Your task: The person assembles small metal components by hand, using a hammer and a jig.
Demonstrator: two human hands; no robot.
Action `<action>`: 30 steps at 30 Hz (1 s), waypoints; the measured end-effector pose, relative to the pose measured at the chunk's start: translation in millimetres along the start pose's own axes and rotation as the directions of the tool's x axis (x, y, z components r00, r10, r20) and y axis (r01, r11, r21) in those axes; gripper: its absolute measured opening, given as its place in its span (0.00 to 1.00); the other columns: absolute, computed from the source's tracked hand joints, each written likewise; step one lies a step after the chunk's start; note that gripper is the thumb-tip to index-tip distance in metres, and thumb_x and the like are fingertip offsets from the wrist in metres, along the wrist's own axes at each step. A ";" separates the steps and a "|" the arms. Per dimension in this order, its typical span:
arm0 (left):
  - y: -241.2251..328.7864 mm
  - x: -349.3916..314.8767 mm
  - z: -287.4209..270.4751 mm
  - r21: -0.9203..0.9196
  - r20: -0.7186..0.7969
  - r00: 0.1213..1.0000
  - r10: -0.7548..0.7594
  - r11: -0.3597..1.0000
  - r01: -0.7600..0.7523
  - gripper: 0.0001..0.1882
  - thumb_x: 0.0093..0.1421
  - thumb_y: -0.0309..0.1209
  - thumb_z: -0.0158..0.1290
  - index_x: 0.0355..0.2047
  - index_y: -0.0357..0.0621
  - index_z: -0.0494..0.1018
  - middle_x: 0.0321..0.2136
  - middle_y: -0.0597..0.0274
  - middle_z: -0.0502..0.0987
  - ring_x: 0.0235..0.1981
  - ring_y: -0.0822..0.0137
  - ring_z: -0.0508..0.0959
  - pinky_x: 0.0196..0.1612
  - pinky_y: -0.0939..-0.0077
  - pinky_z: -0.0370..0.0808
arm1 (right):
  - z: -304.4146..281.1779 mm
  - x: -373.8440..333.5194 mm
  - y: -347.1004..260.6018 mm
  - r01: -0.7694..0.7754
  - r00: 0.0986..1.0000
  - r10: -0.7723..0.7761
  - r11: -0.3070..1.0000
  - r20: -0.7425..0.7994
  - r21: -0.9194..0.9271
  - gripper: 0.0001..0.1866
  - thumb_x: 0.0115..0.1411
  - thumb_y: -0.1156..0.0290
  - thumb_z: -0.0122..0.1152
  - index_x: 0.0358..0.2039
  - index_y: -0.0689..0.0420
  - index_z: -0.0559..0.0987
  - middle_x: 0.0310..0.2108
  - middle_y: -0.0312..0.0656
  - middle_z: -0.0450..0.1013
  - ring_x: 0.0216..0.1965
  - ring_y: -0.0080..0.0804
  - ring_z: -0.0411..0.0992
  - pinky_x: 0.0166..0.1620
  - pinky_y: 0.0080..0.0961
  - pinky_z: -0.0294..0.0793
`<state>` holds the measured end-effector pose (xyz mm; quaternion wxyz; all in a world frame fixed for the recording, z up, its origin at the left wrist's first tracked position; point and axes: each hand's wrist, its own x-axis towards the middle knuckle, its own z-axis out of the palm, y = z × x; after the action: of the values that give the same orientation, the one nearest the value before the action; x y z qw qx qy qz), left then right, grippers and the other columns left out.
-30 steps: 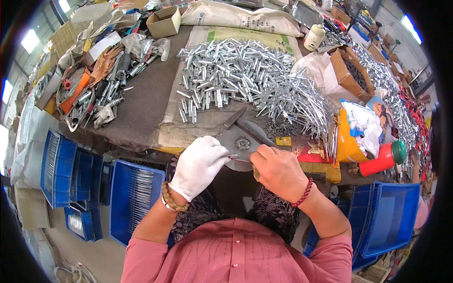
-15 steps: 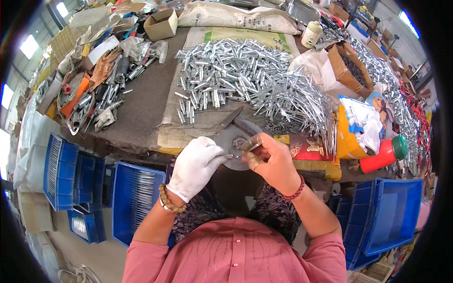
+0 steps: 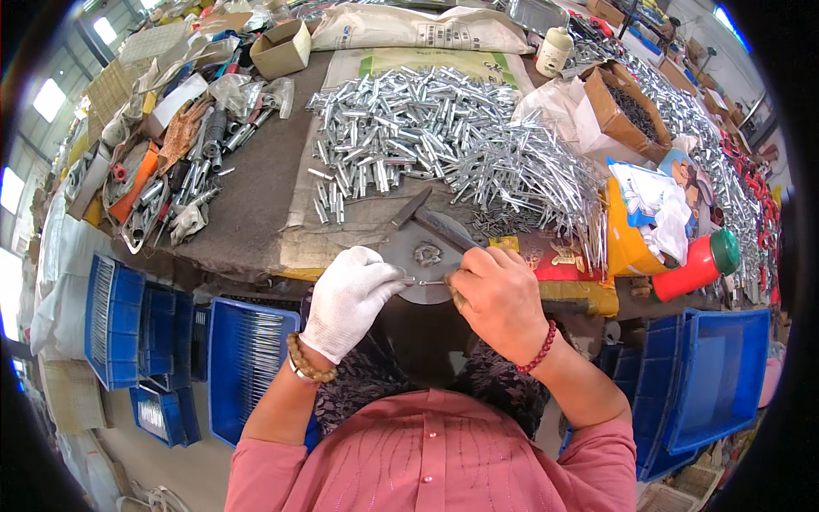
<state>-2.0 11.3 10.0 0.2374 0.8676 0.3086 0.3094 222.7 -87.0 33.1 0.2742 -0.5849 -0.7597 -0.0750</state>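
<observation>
Since the earlier frame the fingers of the bare right hand (image 3: pixel 502 299) had come down and drawn together, pinching a thin metal pin (image 3: pixel 433 282); the gloved left hand (image 3: pixel 350 294) pinched a small metal piece (image 3: pixel 411 281); the two parts lay end to end, perhaps touching, too small to be sure, above the grey disc (image 3: pixel 399 246); a hammer (image 3: pixel 444 229) and silver tubes (image 3: pixel 384 128) lay farther off on the desk (image 3: pixel 256 205).
</observation>
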 end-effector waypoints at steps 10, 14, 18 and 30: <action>-3.6 -3.1 3.0 -0.027 -0.023 1.000 -0.007 1.000 0.006 0.08 0.56 0.26 0.69 0.36 0.43 0.86 0.33 0.58 0.78 0.38 0.56 0.79 0.44 0.64 0.76 | 5.6 2.2 4.9 -0.006 1.000 0.005 0.997 0.020 0.076 0.02 0.53 0.75 0.66 0.28 0.53 0.82 0.32 0.36 0.70 0.38 0.38 0.74 0.42 0.36 0.74; -3.1 -2.2 2.0 -0.024 -0.015 1.000 -0.014 1.000 0.014 0.08 0.56 0.26 0.69 0.37 0.43 0.86 0.33 0.58 0.78 0.38 0.55 0.80 0.44 0.64 0.76 | 7.4 3.4 7.2 -0.051 0.998 0.045 0.989 0.046 0.141 0.02 0.55 0.76 0.65 0.28 0.53 0.82 0.32 0.38 0.71 0.38 0.41 0.75 0.42 0.39 0.75; -3.3 -1.8 1.7 -0.018 -0.022 1.000 0.001 1.000 -0.001 0.08 0.56 0.26 0.69 0.37 0.43 0.86 0.33 0.58 0.78 0.38 0.55 0.80 0.44 0.64 0.76 | 12.9 3.3 9.0 -0.063 0.998 0.058 0.981 0.035 0.182 0.02 0.54 0.77 0.64 0.27 0.54 0.82 0.32 0.39 0.72 0.38 0.42 0.76 0.42 0.41 0.75; -0.7 -4.4 1.4 0.090 -0.002 0.999 0.035 0.995 -0.035 0.07 0.57 0.28 0.68 0.36 0.45 0.87 0.32 0.57 0.79 0.37 0.55 0.80 0.41 0.64 0.77 | -3.3 -2.7 23.2 -0.150 0.983 0.170 0.962 -0.070 0.226 0.05 0.55 0.73 0.72 0.33 0.53 0.86 0.34 0.39 0.76 0.38 0.42 0.77 0.42 0.38 0.78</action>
<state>-4.0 8.4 6.9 0.1920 0.8821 0.3076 0.3009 245.8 -83.7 29.7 0.3757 -0.6065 -0.7007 0.0061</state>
